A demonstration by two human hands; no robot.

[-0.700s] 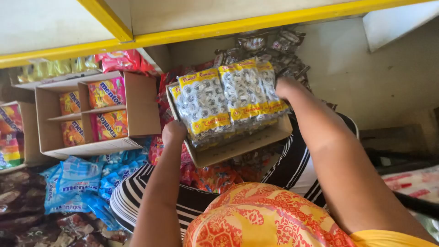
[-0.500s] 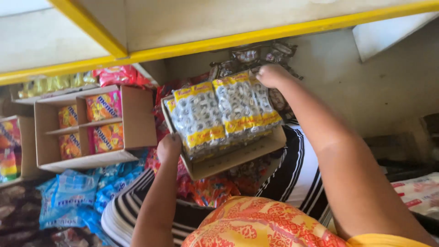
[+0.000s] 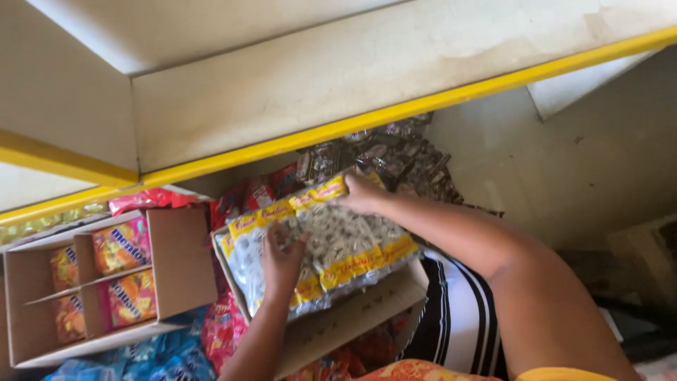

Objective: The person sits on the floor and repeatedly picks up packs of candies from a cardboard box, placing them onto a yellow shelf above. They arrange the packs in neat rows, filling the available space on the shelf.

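Observation:
An open cardboard box [image 3: 352,321] rests tilted on my lap and holds several clear candy bags with yellow bands [image 3: 331,243]. My left hand [image 3: 283,255] lies flat on top of the bags at the box's left side, fingers spread over them. My right hand [image 3: 363,194] grips the far top edge of the bags near their yellow header. My striped skirt [image 3: 457,321] shows under the box.
A yellow-edged shelf [image 3: 395,113] overhangs the goods. At left stands a divided cardboard carton [image 3: 180,261] with orange and pink candy packs. Dark wrapped sweets [image 3: 395,152] are piled behind, red packets [image 3: 222,328] below, blue bags [image 3: 169,360] at bottom left.
The view tilted up and the box dropped lower in frame. My left hand moved from the box's left edge onto the bags. My right hand shifted from the box's right side to the bags' top.

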